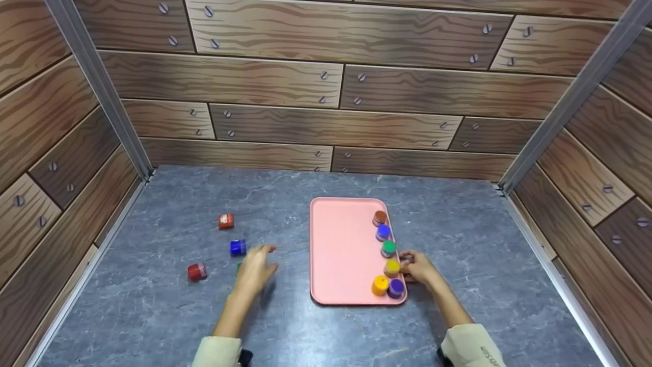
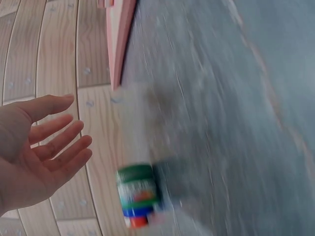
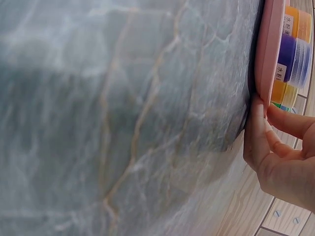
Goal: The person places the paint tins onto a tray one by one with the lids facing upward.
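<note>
My left hand hovers over the table with loosely bent fingers and nothing in them. It covers most of a green paint jar; the left wrist view shows this green jar apart from the fingers. Near that hand are a blue jar, a red jar and an orange-red jar. My right hand pinches the right rim of a pink tray, thumb on top and fingers at the outer side, beside a yellow jar.
Along the tray's right side also stand a brown jar, a blue jar, a green jar, a purple jar and an orange-yellow jar. Wood-patterned walls enclose the grey marbled table.
</note>
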The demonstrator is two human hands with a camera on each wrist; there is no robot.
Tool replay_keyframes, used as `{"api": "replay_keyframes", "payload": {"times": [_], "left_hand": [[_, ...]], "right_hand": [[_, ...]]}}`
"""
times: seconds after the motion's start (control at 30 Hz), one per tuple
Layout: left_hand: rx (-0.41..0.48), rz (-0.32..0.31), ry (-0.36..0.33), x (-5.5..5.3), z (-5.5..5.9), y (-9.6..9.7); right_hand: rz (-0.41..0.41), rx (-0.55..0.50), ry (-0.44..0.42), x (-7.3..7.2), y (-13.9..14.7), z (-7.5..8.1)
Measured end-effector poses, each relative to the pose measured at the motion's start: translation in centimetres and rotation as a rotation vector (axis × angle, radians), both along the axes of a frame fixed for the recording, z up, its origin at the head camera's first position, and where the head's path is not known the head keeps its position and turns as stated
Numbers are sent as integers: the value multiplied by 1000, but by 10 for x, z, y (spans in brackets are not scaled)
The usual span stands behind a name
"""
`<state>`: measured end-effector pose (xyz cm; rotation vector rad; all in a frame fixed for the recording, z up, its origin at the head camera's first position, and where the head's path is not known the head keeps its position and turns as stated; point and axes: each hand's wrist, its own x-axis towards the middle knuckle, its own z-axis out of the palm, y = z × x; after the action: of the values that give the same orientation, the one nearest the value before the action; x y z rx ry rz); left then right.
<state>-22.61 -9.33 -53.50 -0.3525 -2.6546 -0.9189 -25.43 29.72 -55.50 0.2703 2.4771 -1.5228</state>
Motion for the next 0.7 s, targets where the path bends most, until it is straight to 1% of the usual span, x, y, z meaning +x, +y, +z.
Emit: {"api": "replay_keyframes", "payload": {"times": [0.07, 0.1, 0.17, 0.23, 0.3, 0.4, 0.53, 0.7], "left_hand": [[-10, 1, 27, 1, -2, -9], [-11, 4, 30, 1, -3, -14], [-23, 19, 9, 2, -4, -22], [-36, 36, -26, 1, -5, -29], [-57, 58, -66, 1, -6, -35], [-82, 72, -102, 1, -9, -42], [-117, 64, -121, 2, -15, -48], [-156, 37, -120, 4, -22, -51]], "right_hand": [[-7, -2, -2, 0, -1, 0], [-3, -4, 0, 0, -1, 1], [4, -14, -1, 0, -1, 1], [6, -27, 2, 0, -1, 1], [14, -29, 6, 1, -1, 1], [7, -23, 6, 1, 0, 1], [4, -17, -2, 0, 0, 1], [0, -17, -1, 0, -1, 0]]}}
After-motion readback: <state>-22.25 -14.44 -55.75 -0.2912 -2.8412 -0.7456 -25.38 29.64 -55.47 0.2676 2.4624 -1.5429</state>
